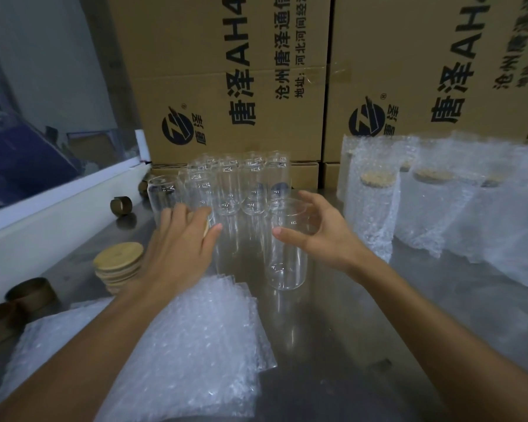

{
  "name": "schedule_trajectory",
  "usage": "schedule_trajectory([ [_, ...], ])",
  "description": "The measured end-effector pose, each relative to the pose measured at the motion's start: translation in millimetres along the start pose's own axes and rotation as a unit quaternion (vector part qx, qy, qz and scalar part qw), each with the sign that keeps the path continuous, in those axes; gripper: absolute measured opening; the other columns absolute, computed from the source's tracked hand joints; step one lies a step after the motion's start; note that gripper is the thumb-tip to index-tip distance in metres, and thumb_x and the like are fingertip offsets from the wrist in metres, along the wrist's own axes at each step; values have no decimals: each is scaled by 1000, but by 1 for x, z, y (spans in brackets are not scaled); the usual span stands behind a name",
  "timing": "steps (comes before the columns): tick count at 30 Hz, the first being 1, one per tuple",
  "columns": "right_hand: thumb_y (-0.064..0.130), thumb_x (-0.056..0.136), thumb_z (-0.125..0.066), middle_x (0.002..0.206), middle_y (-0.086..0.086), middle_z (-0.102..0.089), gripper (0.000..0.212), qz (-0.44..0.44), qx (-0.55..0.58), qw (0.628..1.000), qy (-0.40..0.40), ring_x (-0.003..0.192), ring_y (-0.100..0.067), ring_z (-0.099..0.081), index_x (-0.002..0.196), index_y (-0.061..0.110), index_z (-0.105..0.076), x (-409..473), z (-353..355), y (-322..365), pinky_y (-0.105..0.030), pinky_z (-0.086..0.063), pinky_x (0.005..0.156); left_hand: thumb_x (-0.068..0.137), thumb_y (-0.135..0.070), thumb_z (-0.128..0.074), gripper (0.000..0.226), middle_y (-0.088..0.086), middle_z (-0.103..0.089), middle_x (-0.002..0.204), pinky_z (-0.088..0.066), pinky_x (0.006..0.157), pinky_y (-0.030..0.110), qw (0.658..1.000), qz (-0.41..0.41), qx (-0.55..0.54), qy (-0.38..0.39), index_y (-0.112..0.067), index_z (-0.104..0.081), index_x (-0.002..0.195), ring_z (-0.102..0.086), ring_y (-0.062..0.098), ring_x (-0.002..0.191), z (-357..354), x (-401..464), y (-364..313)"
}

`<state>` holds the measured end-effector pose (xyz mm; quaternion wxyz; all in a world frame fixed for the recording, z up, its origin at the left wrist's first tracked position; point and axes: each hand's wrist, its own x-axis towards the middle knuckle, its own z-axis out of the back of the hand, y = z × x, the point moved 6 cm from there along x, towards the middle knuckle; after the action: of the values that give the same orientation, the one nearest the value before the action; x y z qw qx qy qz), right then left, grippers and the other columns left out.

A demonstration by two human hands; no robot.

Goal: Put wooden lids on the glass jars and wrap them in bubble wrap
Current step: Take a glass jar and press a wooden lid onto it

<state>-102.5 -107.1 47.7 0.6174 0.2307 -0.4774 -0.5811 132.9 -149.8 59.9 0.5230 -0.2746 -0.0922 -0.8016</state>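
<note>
The left hand (182, 239) lies palm down with its fingers (168, 215) curled over a wooden lid (207, 228), of which only a pale edge shows beside the thumb; the lid is held above the tabletop (333, 315), just in front of the cluster of empty glass jars (226, 184). The right hand (323, 229) is spread wide, fingers (311, 200) and thumb arched around the rim of a single glass jar (287, 248) that stands upright, lidless, apart from the cluster; whether the fingertips touch the glass cannot be told.

Left of the left wrist sits a stack of wooden lids (118, 264). Nearer the person, a pile of flat bubble wrap sheets (180, 345) lies under both forearms. To the right stand several wrapped jars (372, 205), lids showing through the bubble wrap. Dark tape cores (31, 292) rest at the left edge, another tape core (122, 205) farther back. Printed cardboard boxes (226, 80) form the wall behind the jars.
</note>
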Motion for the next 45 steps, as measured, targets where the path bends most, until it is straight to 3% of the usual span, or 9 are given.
schedule_trajectory([
  [5,43,87,-76,120,14,-60,52,83,16,988,-126,116,-6,-58,131,27,-55,-8,20,31,-39,-50,103,100,-45,-35,50,-3,-31,109,-34,82,35,993,-65,-69,-70,-15,-51,136,-27,13,104,14,7,-42],
  [9,36,88,-72,88,14,-70,24,161,28,975,-150,88,-3,-67,109,27,-63,-17,21,58,-22,-54,79,97,-49,-39,57,0,-40,114,-35,83,31,982,-115,-106,-106,-12,-47,139,-31,14,107,26,6,-77],
  [14,45,80,-67,81,11,-71,37,177,22,982,-68,77,-8,-69,115,34,-57,-22,7,73,-23,-53,69,89,-28,-56,55,6,-49,122,-44,84,39,960,-163,-181,-141,-12,-45,141,-40,24,110,39,-1,-107],
  [17,28,85,-67,81,1,-73,35,188,44,980,-39,75,-22,-71,118,29,-55,-21,4,75,-44,-60,70,84,-20,-60,62,8,-50,124,-49,82,44,950,-187,-196,-155,-14,-39,142,-43,25,110,39,-2,-116],
  [23,14,103,-51,124,1,-60,27,138,86,984,-71,97,-18,-69,126,29,-54,-17,16,66,-33,-60,71,69,-53,-76,93,7,-32,142,-28,93,0,929,-118,-317,-148,-34,-21,142,-34,12,129,21,7,-103],
  [28,17,101,-58,126,2,-56,30,23,199,975,-97,63,-3,-64,124,35,-51,-10,23,47,-21,-54,61,45,-70,-84,121,2,-30,150,-35,106,34,894,30,-447,-20,-48,-13,140,-34,16,137,-17,13,-92],
  [33,24,78,-86,119,7,-58,64,10,186,975,-117,103,-10,-63,130,32,-49,-8,27,40,-27,-54,83,53,-49,-95,123,4,-37,150,-40,108,41,881,99,-451,104,-51,-8,140,-37,19,138,-56,15,-92],
  [40,46,98,-57,115,10,-62,39,-7,159,974,-160,90,1,-59,131,27,-54,-3,37,27,-19,-43,72,62,-33,-95,88,-21,-47,104,-42,70,15,872,156,-459,72,-27,-43,133,-54,10,102,-71,17,-83],
  [45,43,102,-52,128,8,-55,43,3,90,986,-144,109,-1,-54,141,24,-50,1,35,17,-23,-44,94,58,-24,-96,89,-9,-53,123,-39,82,15,891,118,-437,25,-31,-51,134,-51,10,113,-57,13,-89],
])
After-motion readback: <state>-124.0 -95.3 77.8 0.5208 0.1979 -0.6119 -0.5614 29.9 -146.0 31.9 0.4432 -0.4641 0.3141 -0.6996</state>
